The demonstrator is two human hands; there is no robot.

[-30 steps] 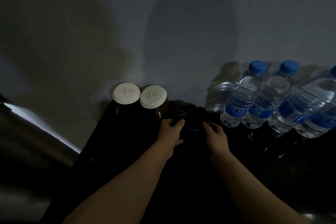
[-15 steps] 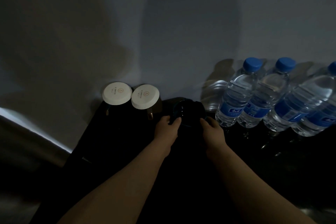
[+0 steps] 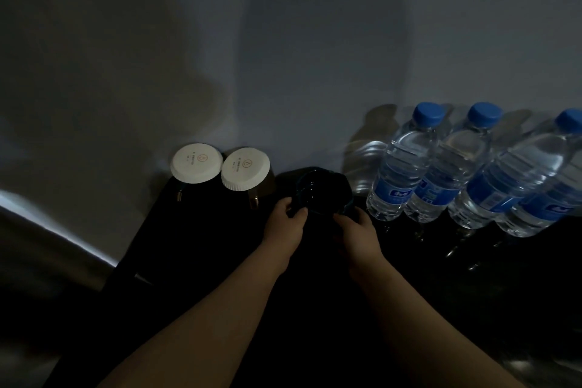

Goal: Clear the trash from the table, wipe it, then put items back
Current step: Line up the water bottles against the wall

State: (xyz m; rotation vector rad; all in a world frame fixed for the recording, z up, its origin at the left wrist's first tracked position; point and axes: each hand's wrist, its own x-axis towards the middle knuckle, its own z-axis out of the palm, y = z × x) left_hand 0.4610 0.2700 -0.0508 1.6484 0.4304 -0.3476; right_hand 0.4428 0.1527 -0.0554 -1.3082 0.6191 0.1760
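Both hands reach forward to a dark round dish point(image 3: 318, 190) at the back of the black tabletop point(image 3: 204, 246), close to the wall point(image 3: 283, 57). The left hand point(image 3: 285, 220) grips the dish at its near left rim, fingers curled over the edge and the thumb pressed against the side. The right hand point(image 3: 359, 230) holds the near right rim, its fingers bent round the edge. The light is very dim, so I cannot tell whether the dish rests on the tabletop or is raised a little above it. Its hollow catches a faint bluish shine.

Just left of the dish stand two dark jars side by side against the wall, each closed with a white ribbed lid. The left jar's lid point(image 3: 196, 163) and the right jar's lid point(image 3: 245, 169) nearly touch. To the right of the dish stands a group of clear water bottles with blue labels, packed tightly together: the nearest bottle point(image 3: 400, 173) stands just beside the dish, a second point(image 3: 450, 173) behind it, and a third point(image 3: 510, 186) further right. All three carry blue caps.
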